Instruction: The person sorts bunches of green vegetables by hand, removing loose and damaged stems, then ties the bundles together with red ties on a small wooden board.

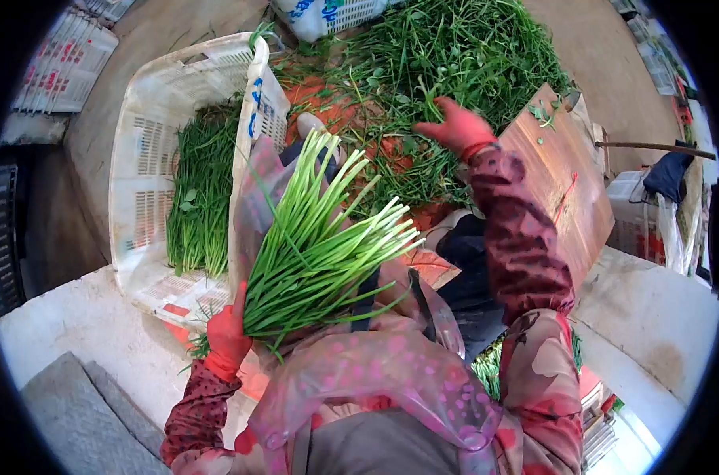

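My left hand [228,336], in a red glove, is closed around the leafy end of a bunch of garlic chives [312,253]. The bunch lies over my lap, its pale stem ends fanned out up and to the right. My right hand [458,129], also in a red glove, is stretched out at the near edge of a heap of loose greens [462,55]. Its fingers look apart, and I see nothing held in them. To the left, a white plastic crate [150,158] lies tilted, with more chives [205,190] lined up inside.
A wooden board [561,178] with a red strip [566,194] on it leans at the right. Another white crate [336,16] stands at the far side. Orange sheeting [316,95] lies under the greens. Stacked crates [62,59] are at the upper left.
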### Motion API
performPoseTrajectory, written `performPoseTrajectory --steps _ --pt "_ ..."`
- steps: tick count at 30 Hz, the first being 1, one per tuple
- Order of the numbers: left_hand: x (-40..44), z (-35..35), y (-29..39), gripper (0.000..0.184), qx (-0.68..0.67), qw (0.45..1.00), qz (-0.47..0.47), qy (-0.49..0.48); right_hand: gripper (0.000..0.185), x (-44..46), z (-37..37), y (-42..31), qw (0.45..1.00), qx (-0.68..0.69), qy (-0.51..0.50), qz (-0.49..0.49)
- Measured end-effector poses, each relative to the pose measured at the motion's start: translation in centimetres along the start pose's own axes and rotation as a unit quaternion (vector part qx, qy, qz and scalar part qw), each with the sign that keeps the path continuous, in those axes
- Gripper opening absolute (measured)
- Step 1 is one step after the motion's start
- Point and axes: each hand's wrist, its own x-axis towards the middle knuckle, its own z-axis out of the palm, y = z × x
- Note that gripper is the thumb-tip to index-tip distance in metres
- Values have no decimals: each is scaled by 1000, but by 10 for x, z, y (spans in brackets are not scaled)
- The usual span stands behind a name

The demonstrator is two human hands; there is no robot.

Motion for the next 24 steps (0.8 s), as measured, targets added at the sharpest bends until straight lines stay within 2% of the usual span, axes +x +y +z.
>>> performPoseTrajectory --steps 1,2,4,5,6,8,9,10,11,12,13,14,16,17,19,22,24 --pt "0 0 0 87 -4 1000 9 10 65 -21 7 -28 968 208 -136 28" --pt "0 0 0 87 -7 1000 21 20 56 -39 13 -55 874 405 -261 56" --pt "2 -1 0 87 -14 999 21 20 35 -43 44 -64 778 498 -377 67" --pt "1 -2 1 87 -23 999 14 21 25 -44 52 -64 840 489 -237 7" --pt "-1 -4 4 87 -21 1000 6 17 24 -48 35 -71 832 515 -198 54" --pt "3 -9 5 88 1 1000 17 10 24 -56 6 -67 876 461 -138 -33" --pt "3 -9 6 88 1 1000 17 14 23 -68 6 -67 877 451 -127 -107" --pt "3 -8 6 88 -5 1000 10 6 24 -76 7 -69 918 326 -117 -192" --pt "3 -7 7 88 -11 1000 2 -1 24 -84 11 -77 936 203 -91 -272" --pt "2 -6 7 88 -11 1000 1 2 24 -91 19 -87 932 77 -63 -348" --pt "2 -4 4 89 4 1000 8 8 23 -95 24 -99 924 20 -24 -381" --pt "2 -3 2 91 19 1000 14 14 22 -97 24 -110 930 24 -84 -356" --pt "0 -5 3 92 31 999 12 16 21 -94 52 -112 895 112 -82 -425" --pt "-1 -7 3 93 41 999 14 17 21 -96 59 -111 894 114 -82 -426" --pt "-2 -9 3 93 45 999 10 11 20 -106 60 -113 905 204 -178 -327" --pt "-2 -9 2 93 45 999 6 -2 20 -109 65 -109 918 164 -173 -316" --pt "0 -10 1 93 46 999 5 -10 19 -109 62 -105 915 187 -155 -323"
